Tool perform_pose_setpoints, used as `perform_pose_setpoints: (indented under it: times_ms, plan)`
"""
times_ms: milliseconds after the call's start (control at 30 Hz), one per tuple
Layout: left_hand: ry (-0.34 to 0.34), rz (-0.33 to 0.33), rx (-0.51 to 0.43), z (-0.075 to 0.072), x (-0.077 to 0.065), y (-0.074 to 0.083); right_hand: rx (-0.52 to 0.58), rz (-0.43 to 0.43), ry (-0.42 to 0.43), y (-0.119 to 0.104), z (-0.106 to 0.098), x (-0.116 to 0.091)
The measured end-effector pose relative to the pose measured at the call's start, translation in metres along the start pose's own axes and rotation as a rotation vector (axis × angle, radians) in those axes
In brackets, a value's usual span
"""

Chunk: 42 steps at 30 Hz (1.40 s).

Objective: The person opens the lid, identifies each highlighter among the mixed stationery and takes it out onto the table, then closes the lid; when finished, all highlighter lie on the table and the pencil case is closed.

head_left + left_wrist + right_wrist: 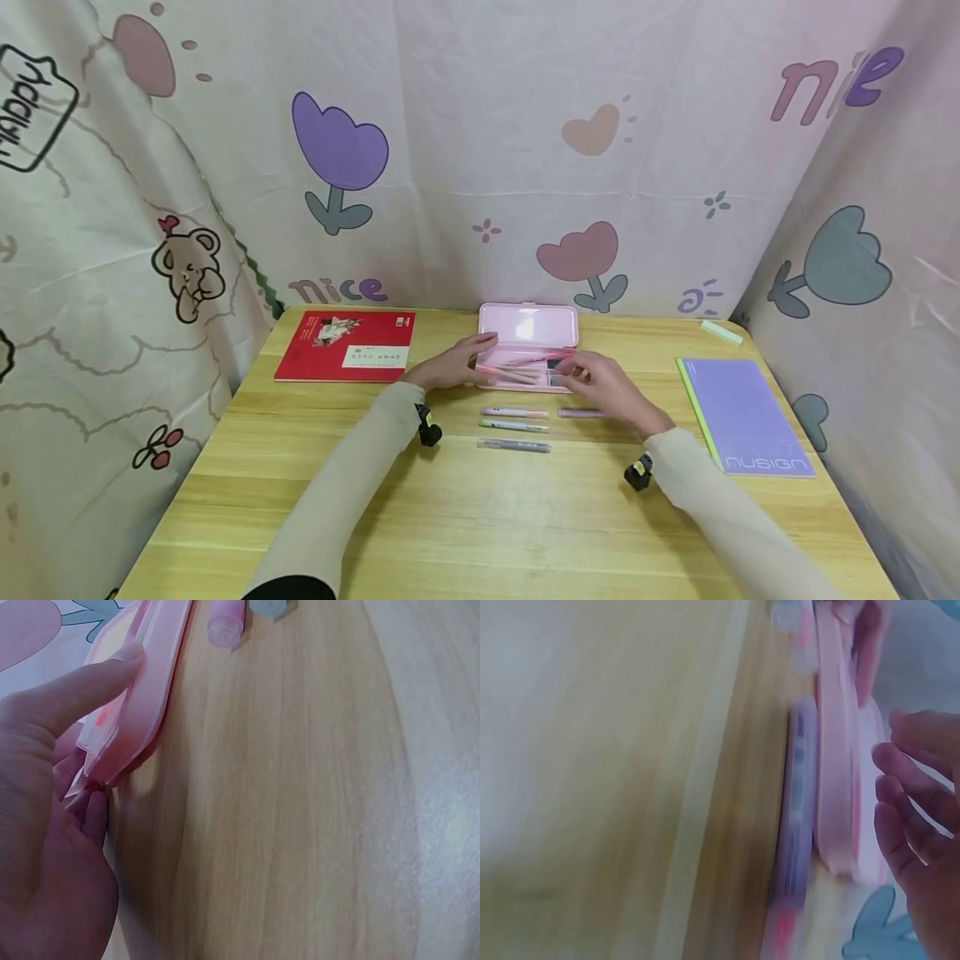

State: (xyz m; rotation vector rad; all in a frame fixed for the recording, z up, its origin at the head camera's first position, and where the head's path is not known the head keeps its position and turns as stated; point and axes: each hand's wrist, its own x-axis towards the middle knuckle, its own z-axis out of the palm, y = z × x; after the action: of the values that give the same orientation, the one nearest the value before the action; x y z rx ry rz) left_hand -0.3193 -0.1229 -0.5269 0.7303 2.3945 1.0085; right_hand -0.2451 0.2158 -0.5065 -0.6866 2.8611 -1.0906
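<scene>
A pink pencil case point(495, 325) lies open at the back middle of the table, its lid raised against the curtain. Several slim pens or pencils point(517, 374) and a small dark item point(554, 363) are inside it. My left hand point(453, 365) holds the case's left end; in the left wrist view the thumb presses its rim and fingers curl at its far side. Over the right end of the case hovers my right hand point(611, 390), its loosely bent fingers empty in the right wrist view. Beside the case's front lies a purple pen point(799, 787), partly under the right hand in the head view.
Three pens lie in front of the case: a pink-tipped one point(514, 412), a green-tipped one point(513, 426) and a greyish one point(513, 446). A red book point(300, 350) lies back left. At the right are a purple notebook point(750, 408) and a pale green stick-shaped item point(722, 332).
</scene>
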Motion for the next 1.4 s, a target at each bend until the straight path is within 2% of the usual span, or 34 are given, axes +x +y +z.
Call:
perform_pose_setpoints:
  times_ms: [167, 300, 400, 633, 867, 1100, 1400]
  plan:
    - [0.002, -0.005, 0.0, 0.0, -0.001, 0.0, -0.044, -0.099, -0.036, -0.014, 0.022, 0.024]
    - [0.0, -0.003, 0.0, 0.0, -0.001, -0.001, -0.161, -0.195, -0.033, -0.018, 0.033, 0.037]
    - [-0.007, -0.004, 0.003, 0.0, 0.0, -0.002, -0.221, -0.228, -0.041, -0.019, 0.038, 0.043]
    - [-0.004, -0.007, 0.006, 0.001, 0.001, -0.002, -0.268, -0.204, -0.072, -0.019, 0.041, 0.047]
    - [0.004, -0.002, 0.017, 0.002, 0.002, -0.002, -0.345, -0.235, -0.049, -0.018, 0.041, 0.049]
    - [0.006, -0.001, 0.014, 0.002, 0.001, -0.002, -0.442, -0.229, -0.063, -0.018, 0.033, 0.047]
    - [0.002, -0.002, 0.012, 0.001, 0.002, -0.002, -0.373, -0.213, -0.094, -0.011, 0.024, 0.042]
